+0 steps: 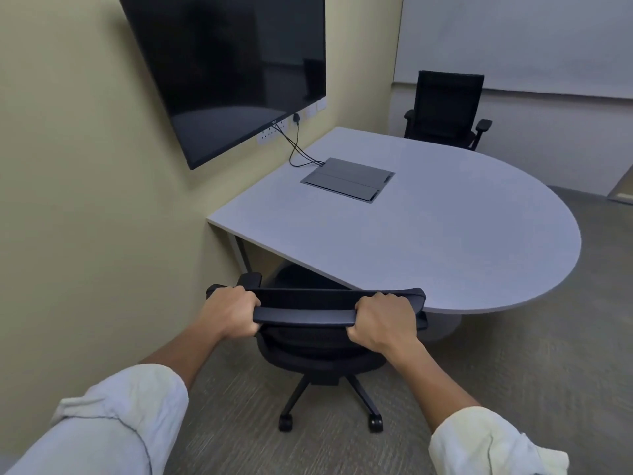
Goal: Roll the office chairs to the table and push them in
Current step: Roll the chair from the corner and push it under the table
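From the head view, your left hand [233, 315] and right hand [380, 322] are both clenched around the top bar of the near chair [308, 341], one toward each end of the backrest, fingers wrapped over the front edge. The chair stands on the carpet [513, 371] at the straight side of the desk [428, 228], its seat front already partly under the desk edge and its left armrest just beside that edge, near the wall [85, 183]. A second chair [445, 109] stands at the far side of the desk, close to it, though you cannot tell whether it is fully pushed in.

The chair should roll easily on its casters, but carpet will likely add drag, and the casters may swivel and pull it off line. The backrest frame looks stiff, so the top bar is a sound place to hold; keep your hands wide apart as they are so you can steer. Push low and level, since the back may recline if you lean on it. Watch the armrests: they could catch the desk edge before the seat is home.
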Motion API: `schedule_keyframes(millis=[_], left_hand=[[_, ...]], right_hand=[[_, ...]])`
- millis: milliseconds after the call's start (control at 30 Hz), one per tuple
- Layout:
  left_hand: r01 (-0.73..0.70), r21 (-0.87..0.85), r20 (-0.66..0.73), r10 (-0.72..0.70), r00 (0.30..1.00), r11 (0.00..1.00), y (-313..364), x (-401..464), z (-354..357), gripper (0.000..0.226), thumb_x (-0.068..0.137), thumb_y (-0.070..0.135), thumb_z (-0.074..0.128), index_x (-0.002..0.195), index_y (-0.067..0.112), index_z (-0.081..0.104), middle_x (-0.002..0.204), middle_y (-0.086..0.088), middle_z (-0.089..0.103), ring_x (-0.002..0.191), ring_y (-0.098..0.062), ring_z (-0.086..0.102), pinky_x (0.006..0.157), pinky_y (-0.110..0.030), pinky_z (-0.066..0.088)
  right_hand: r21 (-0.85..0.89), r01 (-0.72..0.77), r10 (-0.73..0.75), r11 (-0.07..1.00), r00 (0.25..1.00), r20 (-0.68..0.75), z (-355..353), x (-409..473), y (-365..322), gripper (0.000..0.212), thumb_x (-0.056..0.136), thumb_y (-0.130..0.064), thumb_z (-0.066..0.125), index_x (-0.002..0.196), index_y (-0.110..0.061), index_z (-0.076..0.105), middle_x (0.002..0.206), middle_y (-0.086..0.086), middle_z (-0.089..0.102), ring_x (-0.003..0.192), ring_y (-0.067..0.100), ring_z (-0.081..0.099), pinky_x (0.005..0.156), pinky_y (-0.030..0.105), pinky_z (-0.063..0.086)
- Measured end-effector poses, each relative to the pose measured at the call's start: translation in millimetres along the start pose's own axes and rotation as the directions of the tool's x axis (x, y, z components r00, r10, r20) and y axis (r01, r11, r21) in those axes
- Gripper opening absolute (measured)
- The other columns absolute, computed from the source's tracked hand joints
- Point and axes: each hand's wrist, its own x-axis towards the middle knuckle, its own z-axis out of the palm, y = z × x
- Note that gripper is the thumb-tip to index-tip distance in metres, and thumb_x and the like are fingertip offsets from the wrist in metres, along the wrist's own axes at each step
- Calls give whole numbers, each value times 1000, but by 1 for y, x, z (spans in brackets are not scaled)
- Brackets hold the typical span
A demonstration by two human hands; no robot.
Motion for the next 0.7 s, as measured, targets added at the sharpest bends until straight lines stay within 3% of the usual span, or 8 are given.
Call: schedule_keyframes(millis=[133, 300, 700], left_hand=[[-38, 17, -8, 38, 999, 999, -22, 35, -5, 17, 70, 33, 58, 59, 24, 49, 55, 6, 51, 51, -13, 48, 47, -28, 28], [-101, 12, -32, 102, 994, 995, -61, 81, -8, 18, 71, 34, 58, 59, 24, 50, 55, 5, 51, 50, -14, 50, 45, -27, 29], [-272, 34, -36, 273, 961, 962, -186, 170, -10, 14, 65, 31, 58, 66, 18, 61, 58, 1, 57, 52, -17, 51, 50, -29, 37]], right_hand=[[-1, -42, 42, 999, 999, -8, 3, 31, -7, 21, 73, -41, 52, 67, -22, 56, 63, -1, 57, 60, 27, 53, 56, 33, 39], [-25, -114, 114, 993, 993, -7, 6, 76, -23, 22, 73, -41, 51, 69, -21, 60, 59, -3, 53, 57, 24, 53, 55, 32, 43], [-24, -315, 315, 949, 949, -11, 16, 167, -116, 16, 73, -35, 52, 67, -22, 58, 59, -3, 52, 56, 24, 51, 55, 31, 39]])
